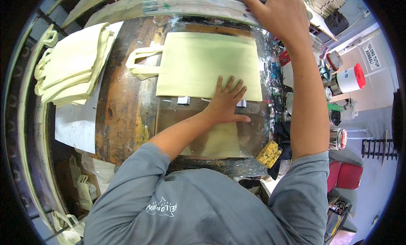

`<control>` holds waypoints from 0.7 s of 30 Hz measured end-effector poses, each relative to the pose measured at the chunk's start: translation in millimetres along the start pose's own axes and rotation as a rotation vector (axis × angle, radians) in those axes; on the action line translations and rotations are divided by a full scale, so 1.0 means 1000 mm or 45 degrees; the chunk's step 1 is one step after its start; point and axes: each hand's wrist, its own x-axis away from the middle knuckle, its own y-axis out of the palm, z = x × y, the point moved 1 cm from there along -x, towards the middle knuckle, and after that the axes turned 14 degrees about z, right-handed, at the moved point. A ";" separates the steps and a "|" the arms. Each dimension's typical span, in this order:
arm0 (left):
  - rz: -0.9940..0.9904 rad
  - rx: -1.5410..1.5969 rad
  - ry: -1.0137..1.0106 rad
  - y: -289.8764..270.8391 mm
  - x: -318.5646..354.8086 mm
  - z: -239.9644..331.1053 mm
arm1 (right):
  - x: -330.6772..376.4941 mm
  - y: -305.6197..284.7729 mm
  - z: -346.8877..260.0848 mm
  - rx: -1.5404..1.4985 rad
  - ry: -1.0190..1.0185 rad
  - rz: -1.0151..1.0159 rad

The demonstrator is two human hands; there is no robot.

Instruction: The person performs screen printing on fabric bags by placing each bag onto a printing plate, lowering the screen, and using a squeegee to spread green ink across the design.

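Observation:
A pale yellow cloth bag lies flat on the paint-stained work table, its handle loop pointing left. My left hand rests on the bag's near right edge, fingers spread and palm down, gripping nothing. Light tabs show along the near edge of the bag, above a brown shiny board. My right arm stretches far forward, and my right hand is at a long pale frame behind the bag. Its thumb sticks out to the left; the other fingers are cut off by the picture's top edge.
A stack of similar bags sits at the left on a white sheet. A yellow-and-black sponge lies at the table's near right corner. Cans and a red-lidded tub stand on the right. Racks line the far left.

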 end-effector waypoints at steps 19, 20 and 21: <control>0.469 0.206 -0.945 -0.127 0.119 -0.084 | 0.173 0.044 0.004 -0.194 -0.029 -0.680; 0.460 0.150 -0.922 -0.120 0.125 -0.085 | 0.192 0.042 -0.004 -0.153 -0.056 -0.673; 0.459 0.095 -0.888 -0.115 0.129 -0.089 | 0.209 0.041 -0.014 -0.106 -0.084 -0.654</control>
